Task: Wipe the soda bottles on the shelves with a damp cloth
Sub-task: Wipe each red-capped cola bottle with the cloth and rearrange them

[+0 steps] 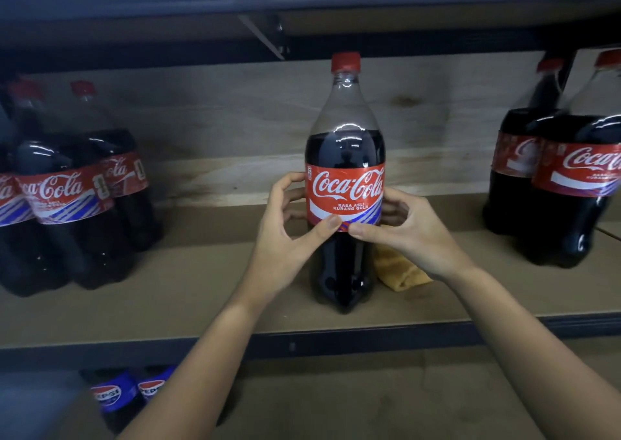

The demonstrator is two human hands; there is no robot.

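Soda bottle (345, 184), upright, mid-shelf (188, 291), gripped at the label by both hands.
Left hand (285, 234) and right hand (403, 234) flank it equally; yellow cloth (396, 271) lies unheld beneath the right.

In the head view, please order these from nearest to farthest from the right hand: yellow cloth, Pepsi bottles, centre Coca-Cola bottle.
1. Centre Coca-Cola bottle: gripped by the right hand.
2. Yellow cloth: just beneath that hand, on the shelf.
3. Pepsi bottles: lower shelf, far left.
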